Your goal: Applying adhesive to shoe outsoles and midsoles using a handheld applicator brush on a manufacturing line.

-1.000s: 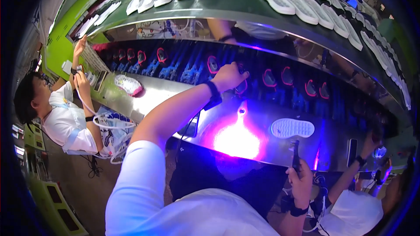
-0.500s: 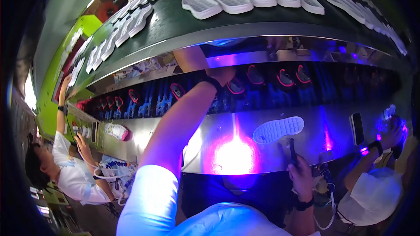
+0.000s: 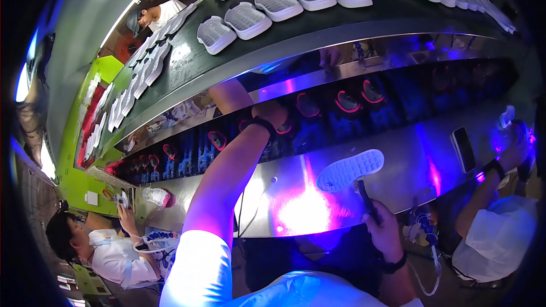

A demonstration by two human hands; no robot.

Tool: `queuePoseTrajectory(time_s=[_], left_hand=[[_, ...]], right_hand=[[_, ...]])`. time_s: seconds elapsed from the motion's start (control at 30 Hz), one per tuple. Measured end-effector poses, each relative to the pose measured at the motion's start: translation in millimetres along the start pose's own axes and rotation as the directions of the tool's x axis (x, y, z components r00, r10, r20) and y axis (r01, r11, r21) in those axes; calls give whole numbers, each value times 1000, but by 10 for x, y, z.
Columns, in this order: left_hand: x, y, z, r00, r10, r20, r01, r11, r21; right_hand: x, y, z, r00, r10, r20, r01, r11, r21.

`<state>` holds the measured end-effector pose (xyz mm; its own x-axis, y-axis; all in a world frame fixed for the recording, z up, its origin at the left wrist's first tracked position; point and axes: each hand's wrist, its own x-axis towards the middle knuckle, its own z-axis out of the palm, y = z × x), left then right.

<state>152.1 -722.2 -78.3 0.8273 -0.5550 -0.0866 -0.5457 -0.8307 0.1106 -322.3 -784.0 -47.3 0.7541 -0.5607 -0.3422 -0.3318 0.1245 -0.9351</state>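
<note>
My left hand (image 3: 272, 113) reaches across the bench into the dark trough, beside red-rimmed dark shoe uppers (image 3: 307, 104). Its fingers are dim and partly hidden, so I cannot make out whether it grips one. In my right hand (image 3: 385, 230) is a dark-handled brush (image 3: 367, 200), fingers closed round the handle, its tip at the near edge of a white shoe sole (image 3: 351, 170). That sole lies flat, tread-like grid upward, on the metal bench (image 3: 261, 193), by a bright violet-pink glare.
Many white soles (image 3: 278, 3) line the green belt above the trough. A phone (image 3: 463, 149) lies right of the sole; a white-and-pink shoe (image 3: 156, 196) lies left. Co-workers sit at left (image 3: 108, 250) and right (image 3: 497, 239); another person (image 3: 159, 16) is beyond the belt.
The view has turned slightly, shifting the scene. The left co-worker has drawn an arm back from the belt's end. My left hand stays in the trough, and my right keeps the brush by the sole.
</note>
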Motion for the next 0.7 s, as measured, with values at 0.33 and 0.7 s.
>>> queuePoseTrajectory(time_s=[0.33,0.7], left_hand=[[425,448,433,948,-21,-317,-78,951,-298],[-2289,-158,-580,974,122,189,177,104,-979]], right_hand=[[-285,-128,-63,987,-54,-149,54,999,0],[-258,-458,-65,978,-172,-118,161,982,-101]])
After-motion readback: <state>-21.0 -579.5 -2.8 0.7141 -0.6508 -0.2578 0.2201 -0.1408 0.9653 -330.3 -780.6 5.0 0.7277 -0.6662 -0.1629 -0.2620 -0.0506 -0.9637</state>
